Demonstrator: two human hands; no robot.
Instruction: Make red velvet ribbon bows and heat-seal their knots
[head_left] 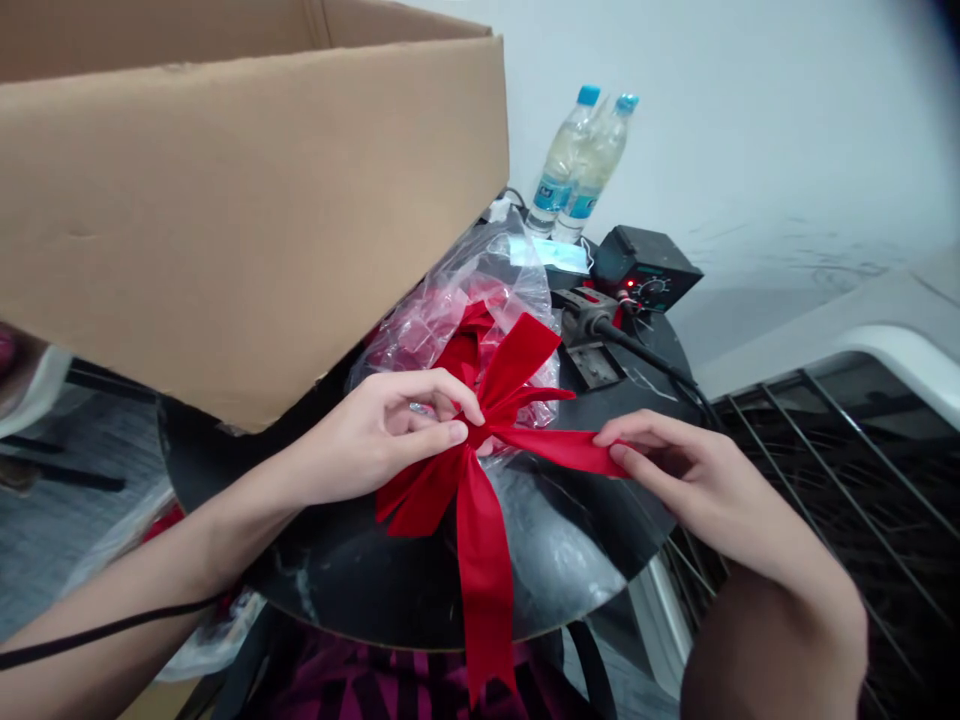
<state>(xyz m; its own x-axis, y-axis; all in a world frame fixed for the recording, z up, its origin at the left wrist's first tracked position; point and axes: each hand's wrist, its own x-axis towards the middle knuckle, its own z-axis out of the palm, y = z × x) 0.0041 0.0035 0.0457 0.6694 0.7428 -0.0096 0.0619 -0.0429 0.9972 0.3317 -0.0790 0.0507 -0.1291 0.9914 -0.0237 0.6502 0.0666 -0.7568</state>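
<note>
A red ribbon bow [486,560] lies at the near middle of the round black table [345,580], several of its loops and tails spread out. My left hand [390,425] pinches the bow at its knotted centre between thumb and forefinger. Out to the right, my right hand [667,460] grips the end of one ribbon strip and holds it stretched sideways. One long tail hangs over the table's front edge. Behind the bow sits a clear plastic bag [420,325] with more red material in it.
A big open cardboard box [255,220] fills the upper left. Two capped bottles [555,165], a blue face mask [549,254] and a black control box with a dial [645,268] stand at the back. A corded tool [600,325] rests right; a wire rack [847,450] is beside the table.
</note>
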